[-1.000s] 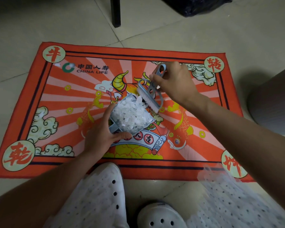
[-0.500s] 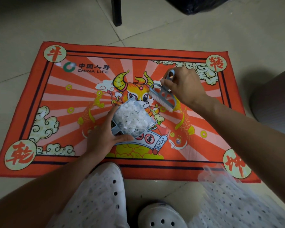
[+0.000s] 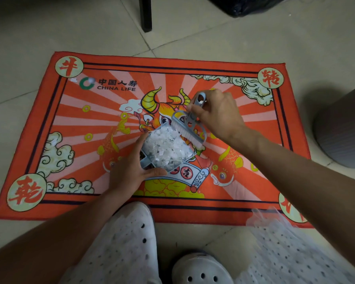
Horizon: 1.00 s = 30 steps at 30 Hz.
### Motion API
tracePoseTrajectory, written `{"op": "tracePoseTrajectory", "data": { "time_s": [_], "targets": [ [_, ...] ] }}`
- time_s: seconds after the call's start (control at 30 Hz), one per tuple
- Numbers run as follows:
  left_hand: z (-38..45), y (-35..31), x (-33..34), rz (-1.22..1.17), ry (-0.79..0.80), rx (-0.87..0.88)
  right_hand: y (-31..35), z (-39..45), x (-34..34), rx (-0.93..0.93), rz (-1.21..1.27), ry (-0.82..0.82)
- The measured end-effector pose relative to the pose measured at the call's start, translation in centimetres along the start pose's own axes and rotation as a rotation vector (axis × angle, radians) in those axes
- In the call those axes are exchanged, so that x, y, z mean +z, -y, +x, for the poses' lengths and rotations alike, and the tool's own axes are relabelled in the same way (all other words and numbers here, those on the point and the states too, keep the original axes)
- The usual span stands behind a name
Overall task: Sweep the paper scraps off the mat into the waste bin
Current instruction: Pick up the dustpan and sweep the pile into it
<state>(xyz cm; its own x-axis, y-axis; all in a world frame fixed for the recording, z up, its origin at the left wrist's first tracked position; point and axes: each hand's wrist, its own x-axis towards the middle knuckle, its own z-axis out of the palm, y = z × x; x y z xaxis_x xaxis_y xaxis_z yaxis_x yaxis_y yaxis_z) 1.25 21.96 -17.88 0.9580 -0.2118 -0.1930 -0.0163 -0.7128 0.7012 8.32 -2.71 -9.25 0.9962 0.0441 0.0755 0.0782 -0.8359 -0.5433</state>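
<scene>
Orange-red rectangular mat [image 3: 49, 140] printed with a cartoon ox, fish, clouds and "CHINA LIFE" lies flat on the pale tiled floor [image 3: 29, 37]. Left hand [image 3: 129, 171] grips the small pale-blue plastic dustpan [image 3: 152, 161] at its rear, thumb along the near edge, fingers curled over the far side — the pan sits over the mat's centre, heaped with white paper scraps [image 3: 168, 146]. Right hand [image 3: 217, 113] closed around the looped handle of the pale-blue hand brush [image 3: 190, 130]; its white bristles touch the scraps at the pan's far right edge. One stray white scrap [image 3: 73, 79] near the mat's upper-left corner, beside the logo. Grey round waste bin [image 3: 344, 128] stands on the floor just right of the mat, partly cut off. White perforated clogs [image 3: 201, 269] at bottom; a dark furniture leg [image 3: 145, 13] and black bag [image 3: 248, 5] beyond the mat.
</scene>
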Motion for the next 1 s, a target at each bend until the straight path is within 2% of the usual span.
{"op": "tracePoseTrajectory", "data": {
  "time_s": [0.17,0.37,0.67,1.0],
  "targets": [
    [-0.5,0.1,-0.1,0.030,-0.002,-0.023,-0.6,1.4,-0.9,-0.013,-0.019,-0.049],
    [-0.7,0.6,-0.2,-0.031,0.017,-0.033,-1.6,2.3,0.3,0.031,-0.066,-0.033],
    [-0.8,0.1,-0.4,-0.020,0.016,-0.028,1.2,2.0,1.7,-0.025,-0.059,0.094],
    [-0.8,0.2,-0.3,0.019,0.003,-0.036,1.5,1.2,1.4,-0.034,-0.032,0.096]
  ]
}}
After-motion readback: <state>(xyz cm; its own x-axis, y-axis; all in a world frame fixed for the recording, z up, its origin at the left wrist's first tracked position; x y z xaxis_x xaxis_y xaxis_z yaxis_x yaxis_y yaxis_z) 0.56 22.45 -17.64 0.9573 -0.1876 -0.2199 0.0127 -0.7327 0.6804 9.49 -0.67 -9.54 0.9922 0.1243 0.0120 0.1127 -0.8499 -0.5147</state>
